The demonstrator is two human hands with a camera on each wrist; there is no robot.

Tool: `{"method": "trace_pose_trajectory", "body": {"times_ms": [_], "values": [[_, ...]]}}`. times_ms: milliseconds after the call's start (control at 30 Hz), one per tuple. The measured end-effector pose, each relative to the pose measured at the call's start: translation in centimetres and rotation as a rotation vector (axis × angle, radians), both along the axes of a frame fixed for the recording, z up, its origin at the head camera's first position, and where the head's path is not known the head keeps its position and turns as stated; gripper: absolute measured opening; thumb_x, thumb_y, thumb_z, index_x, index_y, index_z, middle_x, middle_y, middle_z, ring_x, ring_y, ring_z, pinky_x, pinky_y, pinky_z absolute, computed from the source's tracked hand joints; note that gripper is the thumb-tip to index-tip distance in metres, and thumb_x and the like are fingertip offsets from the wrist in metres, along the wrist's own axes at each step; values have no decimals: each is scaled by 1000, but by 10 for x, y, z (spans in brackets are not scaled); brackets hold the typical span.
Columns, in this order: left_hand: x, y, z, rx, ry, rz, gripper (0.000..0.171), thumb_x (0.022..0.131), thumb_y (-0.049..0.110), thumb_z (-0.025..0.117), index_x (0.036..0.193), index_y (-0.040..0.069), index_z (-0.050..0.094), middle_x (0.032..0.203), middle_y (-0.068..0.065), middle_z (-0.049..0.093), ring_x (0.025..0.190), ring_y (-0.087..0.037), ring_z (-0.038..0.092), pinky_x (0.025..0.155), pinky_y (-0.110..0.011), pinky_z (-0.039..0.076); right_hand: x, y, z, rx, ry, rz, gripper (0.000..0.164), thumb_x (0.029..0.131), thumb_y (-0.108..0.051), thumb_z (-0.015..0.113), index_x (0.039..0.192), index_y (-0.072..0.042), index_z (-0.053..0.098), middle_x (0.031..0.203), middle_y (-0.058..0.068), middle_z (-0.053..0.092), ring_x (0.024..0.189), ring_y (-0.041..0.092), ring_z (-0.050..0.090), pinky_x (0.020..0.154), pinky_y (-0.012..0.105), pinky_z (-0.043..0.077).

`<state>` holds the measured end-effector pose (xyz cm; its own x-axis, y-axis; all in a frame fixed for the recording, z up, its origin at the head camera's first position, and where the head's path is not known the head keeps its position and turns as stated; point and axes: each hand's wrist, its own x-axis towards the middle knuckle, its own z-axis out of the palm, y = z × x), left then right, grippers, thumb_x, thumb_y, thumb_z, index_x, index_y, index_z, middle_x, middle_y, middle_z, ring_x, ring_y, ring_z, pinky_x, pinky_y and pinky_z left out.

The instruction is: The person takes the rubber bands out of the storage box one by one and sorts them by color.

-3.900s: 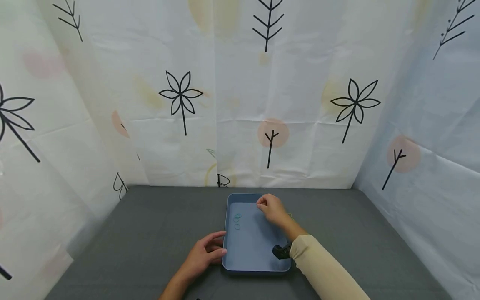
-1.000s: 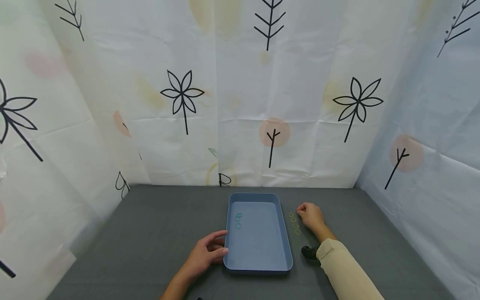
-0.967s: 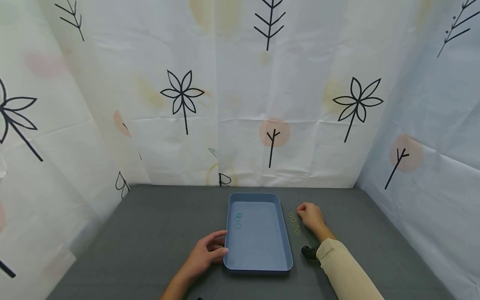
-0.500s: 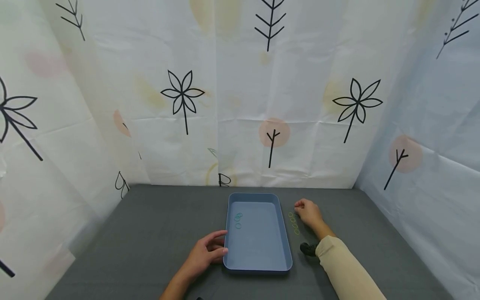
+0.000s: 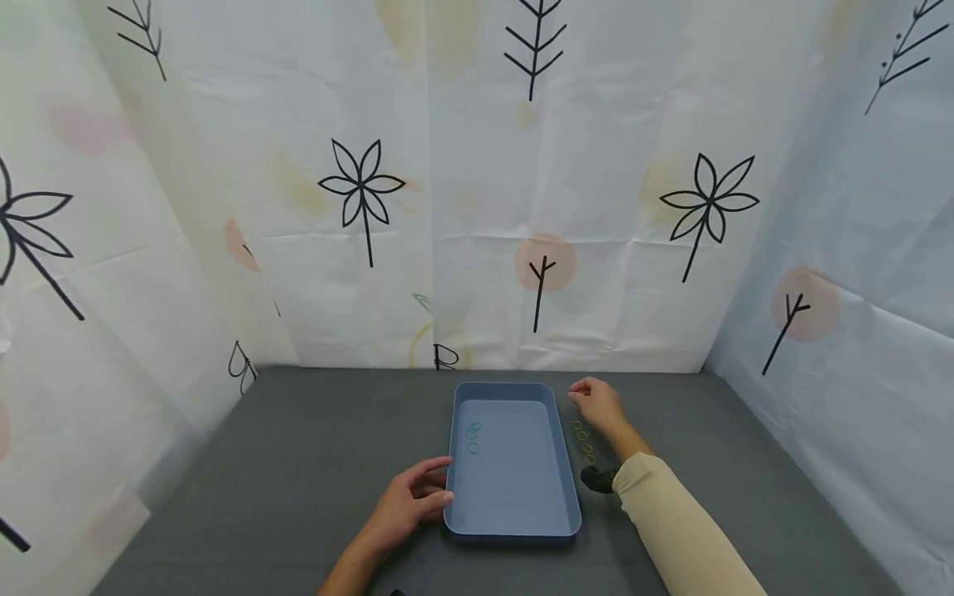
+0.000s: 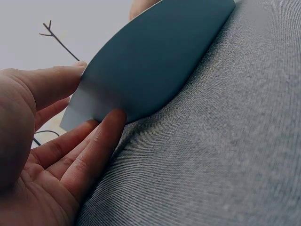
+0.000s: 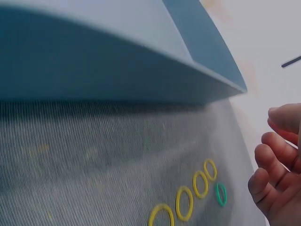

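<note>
On the grey table stands a blue-grey rectangular tray [image 5: 514, 497]. My left hand [image 5: 406, 505] touches its left wall, thumb and fingers fairly straight; the left wrist view shows fingertips on the outer wall [image 6: 146, 66]. Several thin green rings [image 5: 474, 448] lie inside, near the left side. My right hand [image 5: 596, 406] is raised beside the tray's far right corner, thumb and forefinger close together. Whether anything thin sits between them is hidden. Below it, several thin yellow rings [image 7: 184, 203] lie in a row on the table, with a green ring [image 7: 221, 194] beside them.
Patterned white sheets [image 5: 611, 207] enclose the table [image 5: 335, 422] at the back and both sides. A black device [image 5: 599, 478] is on the right wrist, above the table near the yellow rings. A beige sleeve [image 5: 671, 521] covers the right forearm.
My right hand went from above the tray to the table right of the yellow rings, then rose leftward toward the tray's far right corner. The left hand and tray stay put.
</note>
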<state>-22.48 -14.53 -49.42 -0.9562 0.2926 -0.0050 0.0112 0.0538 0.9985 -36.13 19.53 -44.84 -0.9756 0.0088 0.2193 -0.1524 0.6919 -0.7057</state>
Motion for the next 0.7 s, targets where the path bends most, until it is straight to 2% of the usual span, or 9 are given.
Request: {"method": "trace_pose_trajectory", "body": {"times_ms": [167, 300, 467, 600, 700], "values": [[1, 0, 1, 3, -4, -2, 58, 90, 13, 71, 142, 2, 47, 122, -23, 57, 99, -27, 63, 76, -43, 56, 0, -14, 5, -63, -30, 1, 14, 94, -11, 64, 101, 1, 66, 92, 11, 65, 82, 27, 61, 69, 40, 50], [1, 0, 2, -3, -1, -1, 58, 90, 14, 71, 142, 3, 47, 122, -22, 58, 99, -27, 63, 76, -43, 56, -1, -26, 10, -122, -36, 0, 14, 94, -11, 63, 101, 1, 66, 90, 10, 65, 75, 21, 60, 64, 34, 50], [0, -1, 1, 5, 2, 0, 58, 90, 14, 72, 142, 3, 47, 122, -22, 58, 99, -27, 63, 76, -43, 56, -3, -41, 13, -252, -45, -13, 14, 93, -9, 64, 100, 2, 66, 90, 18, 65, 66, 16, 56, 56, 27, 45], [0, 0, 0, -3, 2, 2, 59, 90, 15, 72, 142, 3, 47, 122, -22, 58, 100, -27, 63, 76, -43, 56, -3, -52, 12, -364, -67, 3, 13, 92, -8, 65, 100, 2, 66, 92, 22, 63, 66, 20, 56, 52, 25, 45], [-1, 0, -1, -7, 0, 1, 59, 90, 15, 72, 142, 3, 47, 122, -22, 58, 99, -27, 63, 76, -43, 56, -2, -60, 11, -376, -79, 31, 12, 92, -9, 66, 100, 0, 67, 90, 18, 64, 71, 28, 59, 52, 26, 47]]}}
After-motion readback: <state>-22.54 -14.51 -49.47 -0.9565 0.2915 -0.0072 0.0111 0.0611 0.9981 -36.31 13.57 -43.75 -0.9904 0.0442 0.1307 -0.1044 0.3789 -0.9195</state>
